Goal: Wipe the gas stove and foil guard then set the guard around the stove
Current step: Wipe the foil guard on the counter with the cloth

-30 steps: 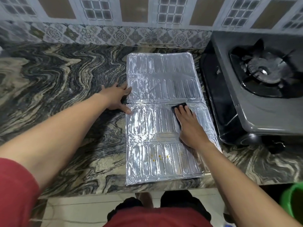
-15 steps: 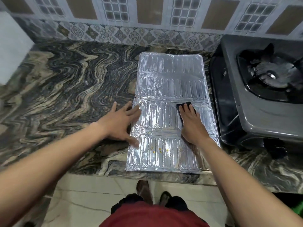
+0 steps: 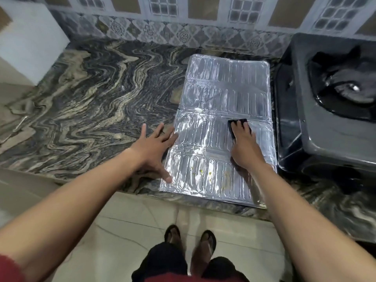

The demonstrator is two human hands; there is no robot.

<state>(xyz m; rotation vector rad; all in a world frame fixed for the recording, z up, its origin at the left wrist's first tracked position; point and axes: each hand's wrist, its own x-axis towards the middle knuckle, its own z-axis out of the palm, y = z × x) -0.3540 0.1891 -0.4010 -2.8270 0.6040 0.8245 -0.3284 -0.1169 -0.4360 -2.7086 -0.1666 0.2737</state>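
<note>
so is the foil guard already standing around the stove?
No, the foil guard lies flat on the counter beside the gas stove.

Left hand (image 3: pixel 154 147) has left the middle fold of the foil guard (image 3: pixel 223 94) and moved nearer. Palm now on tabletop (image 3: pixel 91 98), fingers splayed wider, fingertips (image 3: pixel 173 136) over the third panel's left edge, thumb on the nearest panel. View pulled back: sandalled feet (image 3: pixel 207 241) on the floor (image 3: pixel 122 220) and a white block (image 3: pixel 28 37) at far left now in frame.
</note>
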